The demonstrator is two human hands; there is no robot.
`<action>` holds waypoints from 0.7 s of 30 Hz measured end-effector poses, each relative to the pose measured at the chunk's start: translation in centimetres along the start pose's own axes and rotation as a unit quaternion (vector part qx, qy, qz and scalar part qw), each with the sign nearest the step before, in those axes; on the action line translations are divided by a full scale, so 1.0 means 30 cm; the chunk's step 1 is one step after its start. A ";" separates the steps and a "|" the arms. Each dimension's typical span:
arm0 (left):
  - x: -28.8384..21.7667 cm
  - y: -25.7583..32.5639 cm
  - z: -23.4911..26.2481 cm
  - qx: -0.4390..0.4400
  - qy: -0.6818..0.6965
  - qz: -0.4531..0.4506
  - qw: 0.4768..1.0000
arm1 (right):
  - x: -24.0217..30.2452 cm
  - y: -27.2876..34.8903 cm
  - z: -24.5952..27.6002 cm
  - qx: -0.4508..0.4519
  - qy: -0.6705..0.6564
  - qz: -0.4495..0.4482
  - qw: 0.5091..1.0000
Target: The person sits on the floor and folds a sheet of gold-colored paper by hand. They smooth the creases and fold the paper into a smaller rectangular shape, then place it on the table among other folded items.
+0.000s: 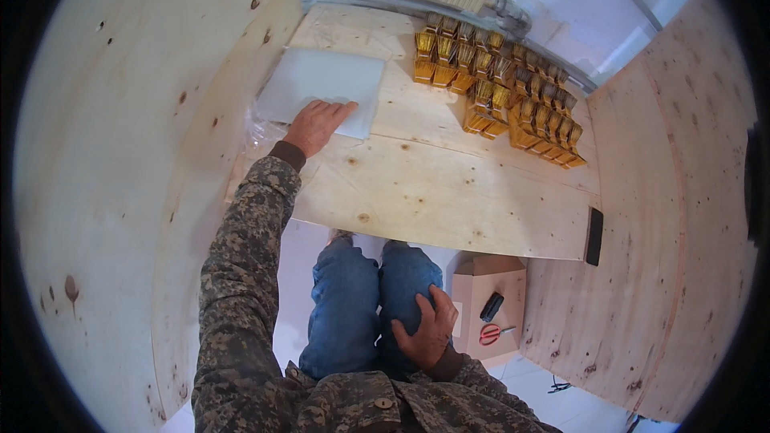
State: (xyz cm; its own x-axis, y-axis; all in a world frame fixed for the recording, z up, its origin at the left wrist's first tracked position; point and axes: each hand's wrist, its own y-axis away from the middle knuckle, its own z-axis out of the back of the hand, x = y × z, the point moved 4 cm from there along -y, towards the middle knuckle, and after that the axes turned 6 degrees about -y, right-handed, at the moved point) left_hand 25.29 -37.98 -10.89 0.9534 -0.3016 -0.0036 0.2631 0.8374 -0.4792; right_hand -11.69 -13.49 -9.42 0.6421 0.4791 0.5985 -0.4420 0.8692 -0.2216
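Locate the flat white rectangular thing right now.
Head view, upper left of centre: the flat white rectangular thing lies on the wooden table, its near edge at the left hand, left of the rows of amber bundles.

Left hand (321,123) reaches forward; right hand (427,330) rests

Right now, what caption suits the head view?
Left hand on pale sheeting, right hand on jeans, yellow bundles on the table.
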 end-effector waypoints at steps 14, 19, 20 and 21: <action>0.179 -0.047 0.132 -0.176 0.217 0.429 0.859 | 0.023 -0.006 0.017 0.021 -0.004 -0.005 1.000; 0.067 -0.115 0.343 -0.335 0.165 0.349 0.859 | 0.020 0.007 0.020 -0.005 -0.013 0.001 1.000; 0.013 -0.130 0.389 -0.380 0.141 0.311 0.860 | 0.023 0.011 0.022 -0.013 -0.021 0.005 1.000; -0.047 -0.150 0.429 -0.385 0.108 0.272 0.876 | 0.023 0.014 0.021 -0.009 -0.020 0.000 1.000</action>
State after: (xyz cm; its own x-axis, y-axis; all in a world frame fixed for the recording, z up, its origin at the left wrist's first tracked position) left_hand 24.67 -35.45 2.55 0.8353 -0.1018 -0.5403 -0.4771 0.3540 -0.8044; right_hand -11.82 -12.87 -8.61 0.6172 0.4737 0.6282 -0.4304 0.8717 -0.2344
